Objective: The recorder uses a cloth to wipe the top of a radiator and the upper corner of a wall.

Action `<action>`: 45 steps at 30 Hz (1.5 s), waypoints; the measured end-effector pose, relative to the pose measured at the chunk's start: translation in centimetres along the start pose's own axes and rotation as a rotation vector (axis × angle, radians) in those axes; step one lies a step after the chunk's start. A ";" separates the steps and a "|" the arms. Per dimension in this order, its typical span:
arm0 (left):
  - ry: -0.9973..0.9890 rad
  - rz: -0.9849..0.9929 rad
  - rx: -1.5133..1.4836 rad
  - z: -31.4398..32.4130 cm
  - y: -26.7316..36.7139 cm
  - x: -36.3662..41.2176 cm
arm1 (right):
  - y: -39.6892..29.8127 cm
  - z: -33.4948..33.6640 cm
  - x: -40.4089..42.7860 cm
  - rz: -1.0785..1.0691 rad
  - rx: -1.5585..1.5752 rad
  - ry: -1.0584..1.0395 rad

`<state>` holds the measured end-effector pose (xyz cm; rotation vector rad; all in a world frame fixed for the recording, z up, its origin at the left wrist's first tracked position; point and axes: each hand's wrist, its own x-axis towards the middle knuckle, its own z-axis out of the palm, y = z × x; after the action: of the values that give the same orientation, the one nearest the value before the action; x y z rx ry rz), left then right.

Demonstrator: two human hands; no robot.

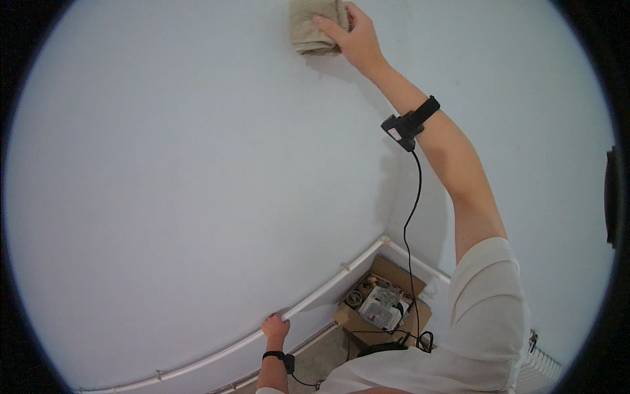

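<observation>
High on the pale wall (197, 172), my right hand (362, 42) grips a folded beige cloth (315, 29). The cloth appears to lie against the wall, with my thumb across its face and the other fingers mostly hidden behind its edge. Lower down, my left hand (275, 327) is wrapped around a white pipe (320, 293) that runs along the wall. Each forearm wears a black strapped device, the right one (406, 129) trailing a black cable (407, 216).
An open cardboard box (362, 330) holding a clear plastic container (379, 310) and assorted small items stands on the floor in the corner. The pipe bends at the corner. A white ribbed radiator (539, 364) is at lower right, and a dark object (610, 197) at the right rim.
</observation>
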<state>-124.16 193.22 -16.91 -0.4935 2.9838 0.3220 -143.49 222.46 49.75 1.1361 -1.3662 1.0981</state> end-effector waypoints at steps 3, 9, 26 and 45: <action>-0.010 0.005 -0.003 1.2 -0.9 0.7 | 2.3 -1.4 -0.2 0.112 0.033 0.025; -0.004 0.016 -0.049 1.0 -1.6 1.0 | 8.6 -4.7 -1.9 0.231 -0.234 0.132; 0.120 0.055 -0.033 -0.6 -0.5 0.2 | 5.3 -1.7 -1.1 0.165 -0.002 0.044; 0.074 0.057 -0.060 -3.1 -0.2 0.1 | 4.5 -1.5 -0.6 0.173 -0.012 0.039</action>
<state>-124.35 192.29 -13.99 -0.4353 3.0727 0.4078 -147.66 224.60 49.07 0.9971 -1.4598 1.2267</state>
